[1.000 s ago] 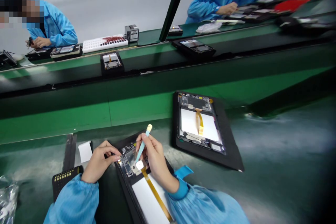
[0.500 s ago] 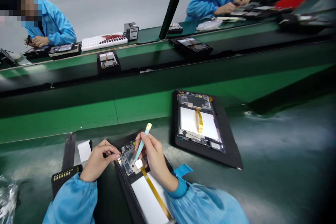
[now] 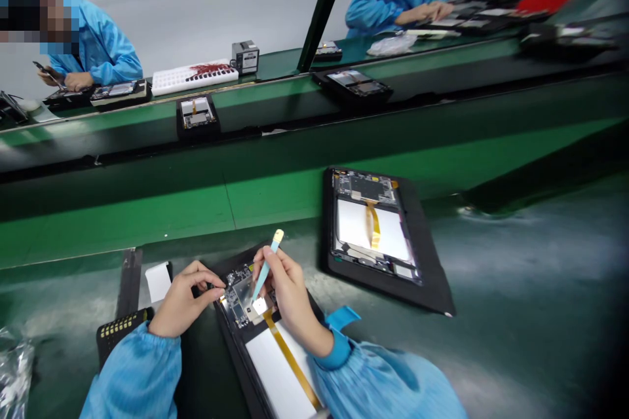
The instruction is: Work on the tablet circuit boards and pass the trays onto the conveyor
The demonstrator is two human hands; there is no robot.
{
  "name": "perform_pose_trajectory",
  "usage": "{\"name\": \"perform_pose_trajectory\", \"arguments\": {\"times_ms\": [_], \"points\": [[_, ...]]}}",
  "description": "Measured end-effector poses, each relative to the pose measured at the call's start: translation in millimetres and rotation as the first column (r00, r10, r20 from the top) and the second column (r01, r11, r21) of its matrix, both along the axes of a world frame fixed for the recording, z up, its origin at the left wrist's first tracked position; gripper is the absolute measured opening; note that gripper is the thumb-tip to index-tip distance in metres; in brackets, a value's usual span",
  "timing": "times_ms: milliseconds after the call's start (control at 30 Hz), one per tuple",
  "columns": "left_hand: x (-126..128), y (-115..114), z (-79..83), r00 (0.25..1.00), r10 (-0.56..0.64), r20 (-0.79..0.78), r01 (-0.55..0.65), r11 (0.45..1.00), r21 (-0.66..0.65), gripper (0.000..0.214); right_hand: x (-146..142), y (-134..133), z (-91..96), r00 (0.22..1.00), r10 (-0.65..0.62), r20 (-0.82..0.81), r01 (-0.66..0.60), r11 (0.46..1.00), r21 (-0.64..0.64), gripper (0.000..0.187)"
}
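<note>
Two bare hands stand apart over an opened tablet point(image 3: 275, 373) on the near bench point(image 3: 515, 288): the right hand point(image 3: 289, 298) is clamped on a light-blue tool point(image 3: 262, 277) angled down to the circuit board point(image 3: 239, 314), while the left hand point(image 3: 184, 298) has thumb and fingertips drawn close at the tablet's upper left edge, and whether they grip anything I cannot tell. Beyond, to the right, a second tablet point(image 3: 373, 229) lies open on a black pad point(image 3: 435, 288). Farther back come a third tablet point(image 3: 198, 114) and a fourth tablet point(image 3: 358, 84), then a white tray point(image 3: 179, 82) beside a grey box point(image 3: 245, 57), between two co-workers in blue point(image 3: 111, 46).
</note>
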State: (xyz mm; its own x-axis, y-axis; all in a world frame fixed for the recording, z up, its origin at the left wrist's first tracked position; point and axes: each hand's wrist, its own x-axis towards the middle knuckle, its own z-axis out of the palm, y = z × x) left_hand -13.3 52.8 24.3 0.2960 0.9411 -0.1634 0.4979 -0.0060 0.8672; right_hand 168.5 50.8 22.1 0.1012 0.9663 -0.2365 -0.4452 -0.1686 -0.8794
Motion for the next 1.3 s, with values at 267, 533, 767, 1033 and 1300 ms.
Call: {"name": "perform_pose_trajectory", "arguments": {"times_ms": [267,533,767,1033,1300], "points": [[1.1,0.5,-0.4,1.0,0.026,-0.012,-0.027,0.999,-0.021,0.016,0.0,-0.2,-2.2,1.0,-0.004,-0.015,0.004,1.0,0.001,0.043],[2.5,1.2,3.0,1.0,0.02,-0.017,-0.021,0.999,-0.049,0.012,-0.7,-0.2,-2.3,1.0,-0.006,-0.014,0.006,1.0,0.001,0.042],[3.4,-0.4,1.7,0.998,0.042,-0.036,-0.043,0.998,-0.045,0.011,-0.5,-0.2,-0.7,1.0,-0.007,-0.006,0.007,1.0,-0.006,0.042],[4.0,-2.9,-0.6,0.997,0.057,-0.045,-0.057,0.998,-0.014,0.011,-0.4,-0.1,-0.6,1.0,-0.007,0.003,0.007,1.0,-0.003,0.041],[5.6,-3.2,1.5,0.996,0.069,-0.049,-0.068,0.998,0.004,0.013,-0.2,-0.5,0.4,1.0,-0.011,0.005,0.011,1.0,0.001,0.042]]}}
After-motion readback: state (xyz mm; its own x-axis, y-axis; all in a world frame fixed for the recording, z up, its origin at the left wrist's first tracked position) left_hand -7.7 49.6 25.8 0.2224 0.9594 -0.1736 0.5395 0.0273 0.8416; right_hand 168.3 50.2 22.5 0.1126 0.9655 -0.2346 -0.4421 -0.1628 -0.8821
